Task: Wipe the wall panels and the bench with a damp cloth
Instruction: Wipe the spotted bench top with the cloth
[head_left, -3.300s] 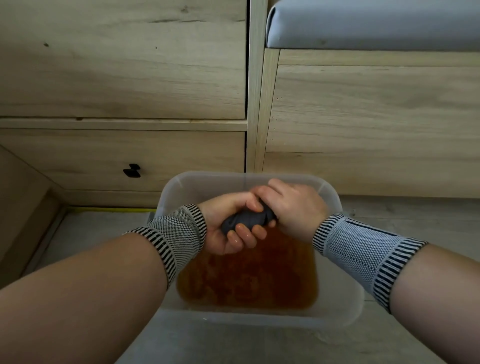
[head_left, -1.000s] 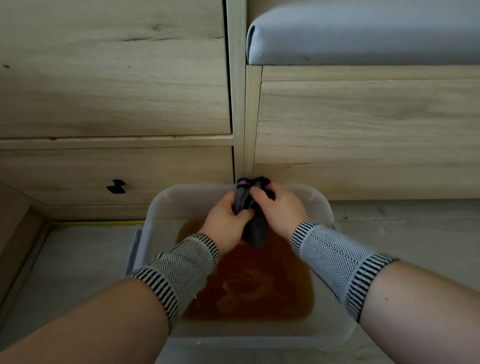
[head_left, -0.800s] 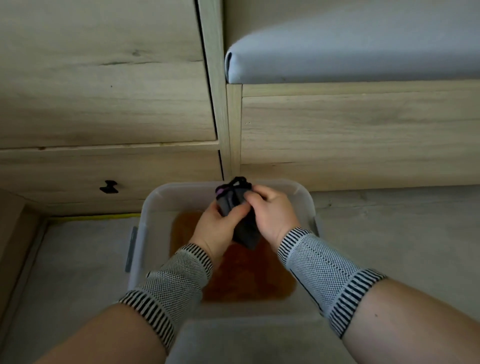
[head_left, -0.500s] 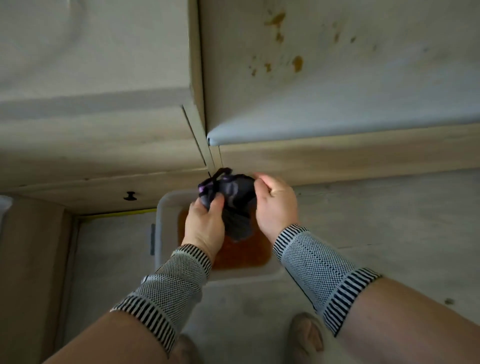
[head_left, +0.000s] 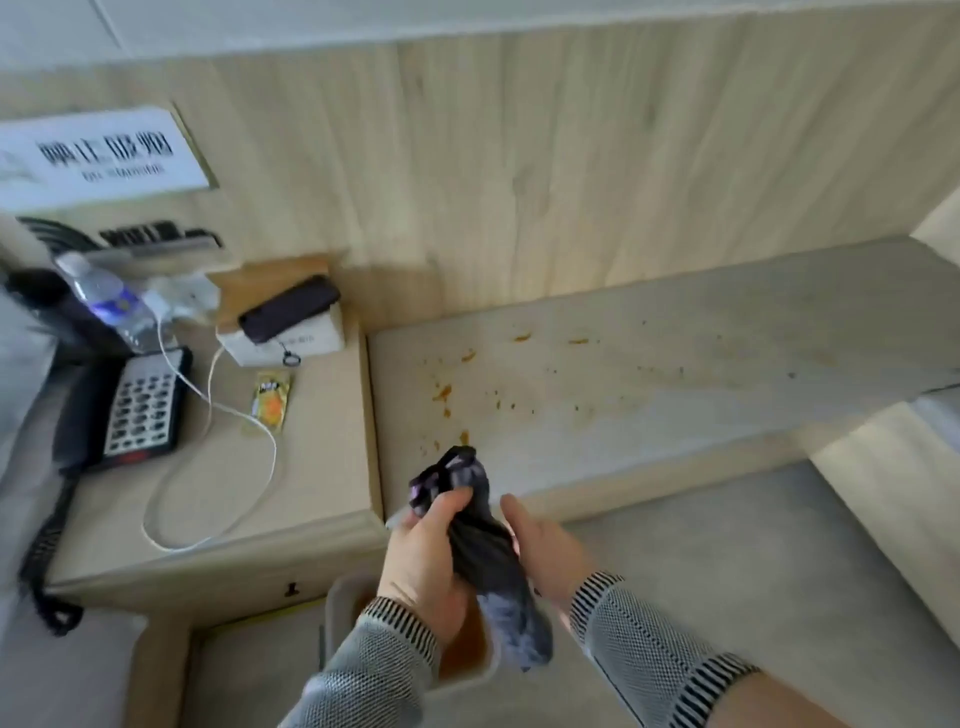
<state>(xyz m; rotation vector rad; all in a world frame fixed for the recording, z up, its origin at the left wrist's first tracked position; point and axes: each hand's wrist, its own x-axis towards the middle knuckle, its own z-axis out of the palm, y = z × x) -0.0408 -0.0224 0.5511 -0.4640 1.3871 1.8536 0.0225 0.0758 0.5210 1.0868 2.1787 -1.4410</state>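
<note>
Step, I'd say: cloth's wet, wiping not begun. One wall panel (head_left: 571, 171), looks clean. One bench (head_left: 649, 374) w/ orange spots, too many to count. One tub (head_left: 337, 618) on the floor under my wrists. One cloth (head_left: 488, 551), bunched, above the tub, near bench edge. L hand (head_left: 423, 566) grips it tight; R hand (head_left: 545, 551) loose & open beside it, touch unclear. Next: spread cloth, press on spots.

Both forearms are bare above the wrists. The left hand (head_left: 423, 564) and right hand (head_left: 548, 545) each emerge from a grey mesh-knit wrist sleeve edged with black-and-white striped bands.
</note>
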